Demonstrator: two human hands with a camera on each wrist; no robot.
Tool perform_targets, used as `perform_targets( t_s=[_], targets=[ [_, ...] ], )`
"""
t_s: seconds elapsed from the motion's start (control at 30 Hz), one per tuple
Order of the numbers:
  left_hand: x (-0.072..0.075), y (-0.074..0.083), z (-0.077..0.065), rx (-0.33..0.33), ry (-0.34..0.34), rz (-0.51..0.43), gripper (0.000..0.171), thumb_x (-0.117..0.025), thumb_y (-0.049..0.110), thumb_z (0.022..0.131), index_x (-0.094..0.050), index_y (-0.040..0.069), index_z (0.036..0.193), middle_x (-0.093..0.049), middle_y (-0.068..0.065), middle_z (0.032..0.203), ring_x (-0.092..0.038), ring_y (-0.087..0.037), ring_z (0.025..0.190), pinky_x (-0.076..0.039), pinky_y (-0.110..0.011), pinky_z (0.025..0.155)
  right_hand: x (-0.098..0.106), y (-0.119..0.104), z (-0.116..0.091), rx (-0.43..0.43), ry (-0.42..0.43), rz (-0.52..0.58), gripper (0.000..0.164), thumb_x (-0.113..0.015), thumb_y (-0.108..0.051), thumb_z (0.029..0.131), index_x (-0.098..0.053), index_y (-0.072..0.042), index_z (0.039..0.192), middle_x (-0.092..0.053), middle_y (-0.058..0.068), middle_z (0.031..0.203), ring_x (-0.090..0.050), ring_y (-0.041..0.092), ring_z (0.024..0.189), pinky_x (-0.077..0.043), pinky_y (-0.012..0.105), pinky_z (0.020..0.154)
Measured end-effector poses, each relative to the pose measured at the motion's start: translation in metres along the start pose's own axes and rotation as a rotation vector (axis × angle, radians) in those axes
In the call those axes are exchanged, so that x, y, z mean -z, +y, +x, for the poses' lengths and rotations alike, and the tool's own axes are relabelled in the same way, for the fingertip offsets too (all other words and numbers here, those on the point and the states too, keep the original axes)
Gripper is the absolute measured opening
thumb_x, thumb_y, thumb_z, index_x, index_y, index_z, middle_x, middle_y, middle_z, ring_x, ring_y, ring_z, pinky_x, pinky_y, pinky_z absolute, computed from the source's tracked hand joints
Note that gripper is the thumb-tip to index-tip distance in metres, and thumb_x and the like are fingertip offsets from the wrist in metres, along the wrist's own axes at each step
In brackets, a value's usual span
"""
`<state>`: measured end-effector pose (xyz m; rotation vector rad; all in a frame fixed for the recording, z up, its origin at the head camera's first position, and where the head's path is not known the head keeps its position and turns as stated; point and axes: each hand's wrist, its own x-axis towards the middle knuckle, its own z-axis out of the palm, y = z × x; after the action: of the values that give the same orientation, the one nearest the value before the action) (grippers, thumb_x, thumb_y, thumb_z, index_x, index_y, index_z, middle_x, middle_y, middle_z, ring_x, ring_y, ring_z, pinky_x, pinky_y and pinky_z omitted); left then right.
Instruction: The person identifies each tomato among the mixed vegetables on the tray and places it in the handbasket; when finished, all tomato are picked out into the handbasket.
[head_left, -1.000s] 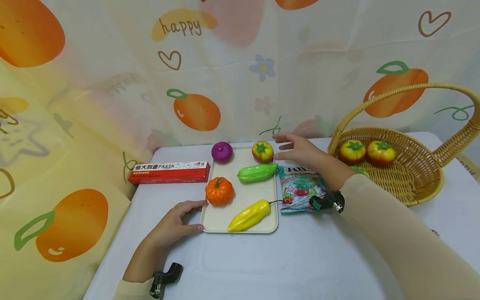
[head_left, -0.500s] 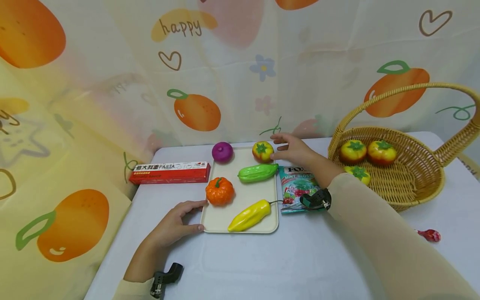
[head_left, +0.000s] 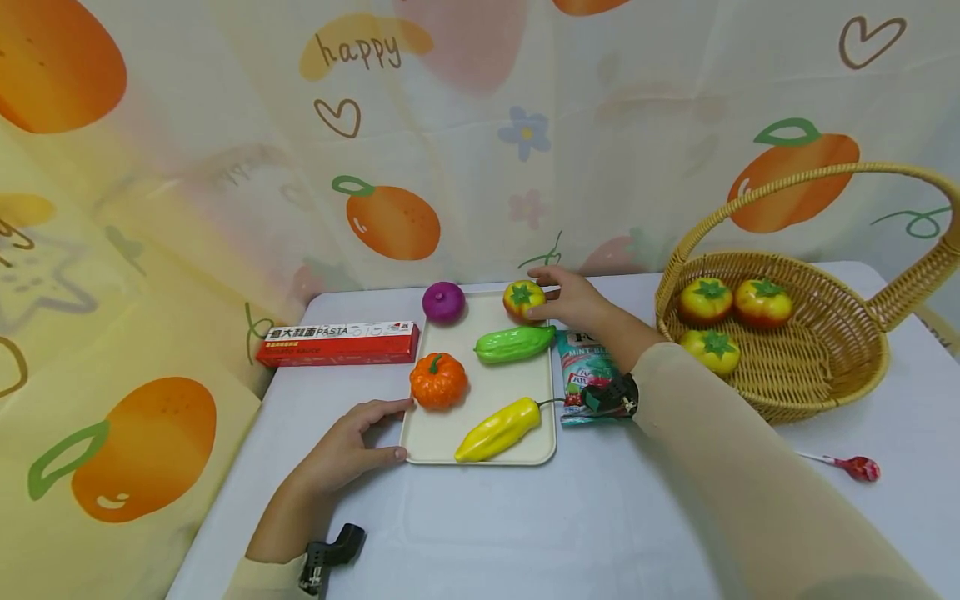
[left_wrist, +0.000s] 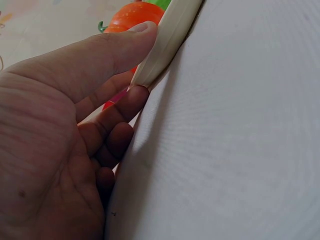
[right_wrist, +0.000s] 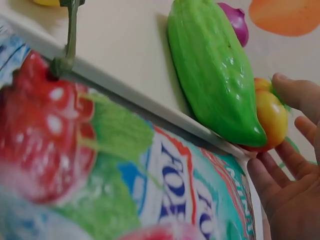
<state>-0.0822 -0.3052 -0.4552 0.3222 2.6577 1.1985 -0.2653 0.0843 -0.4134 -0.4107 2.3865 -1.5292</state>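
A cream tray (head_left: 480, 421) holds a purple onion (head_left: 444, 302), a small orange pumpkin (head_left: 438, 381), a bumpy green bitter melon (head_left: 514, 344), a yellow pepper (head_left: 498, 430) and a red-and-yellow tomato (head_left: 523, 297) with a green leafy top. My left hand (head_left: 351, 443) touches the tray's left edge, thumb and forefinger spread apart along it. At the tray's far right corner my right hand (head_left: 572, 300) reaches about the tomato. In the right wrist view its thumb and fingers (right_wrist: 295, 159) lie spread on either side of the tomato, the palm away from it.
A teal FOX'S candy bag (head_left: 588, 367) lies right of the tray, partly under the right forearm. Left of the tray lies a red-and-white pasta box (head_left: 341, 344). A wicker basket (head_left: 795, 375) with several tomatoes stands right. A lollipop (head_left: 858, 467) lies near it.
My right hand has moved left, from beside the tomato to around it. The forearm's shift uncovers the lollipop and a tomato in the basket. The left hand stays put.
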Motion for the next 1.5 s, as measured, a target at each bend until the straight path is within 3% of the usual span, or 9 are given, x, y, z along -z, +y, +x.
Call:
perform_targets(
  t_s=[0.33, 0.6, 1.3, 1.5],
  targets=[
    [0.000, -0.002, 0.000, -0.012, -0.007, -0.003, 0.069, -0.092, 0.019, 0.086, -0.064, 0.018, 0.149, -0.061, -0.006, 0.149, -0.051, -0.035, 0.140, -0.036, -0.065, 0.120, -0.005, 0.003, 0.010, -0.006, 0.031, -0.061, 0.075, -0.082, -0.013, 0.096, -0.045, -0.010, 0.161, -0.046, 0.018, 0.160, -0.052, 0.039, 0.139, -0.049, 0.050, 0.114],
    [0.000, 0.000, 0.002, 0.024, -0.004, -0.003, 0.071, -0.093, 0.019, 0.084, -0.064, 0.021, 0.149, -0.060, -0.004, 0.150, -0.050, -0.034, 0.141, -0.036, -0.064, 0.121, -0.007, 0.002, 0.012, -0.002, 0.041, -0.080, 0.071, -0.082, -0.009, 0.095, -0.049, -0.011, 0.159, -0.049, 0.017, 0.157, -0.054, 0.038, 0.136, -0.051, 0.048, 0.111],
    [0.001, 0.001, 0.001, 0.035, -0.007, -0.009, 0.071, -0.093, 0.019, 0.084, -0.064, 0.023, 0.149, -0.059, -0.005, 0.151, -0.049, -0.034, 0.142, -0.035, -0.064, 0.121, -0.006, -0.001, 0.008, -0.011, 0.049, -0.045, 0.066, -0.079, -0.012, 0.098, -0.050, -0.009, 0.157, -0.051, 0.014, 0.156, -0.055, 0.035, 0.132, -0.050, 0.046, 0.112],
    [0.001, 0.000, 0.000, 0.000, -0.004, -0.005, 0.070, -0.092, 0.019, 0.085, -0.064, 0.019, 0.149, -0.060, -0.007, 0.150, -0.050, -0.036, 0.140, -0.036, -0.065, 0.120, -0.005, 0.000, 0.005, -0.018, 0.067, 0.005, 0.066, -0.078, -0.012, 0.099, -0.050, -0.010, 0.158, -0.050, 0.014, 0.157, -0.054, 0.035, 0.133, -0.050, 0.047, 0.112]
  ],
)
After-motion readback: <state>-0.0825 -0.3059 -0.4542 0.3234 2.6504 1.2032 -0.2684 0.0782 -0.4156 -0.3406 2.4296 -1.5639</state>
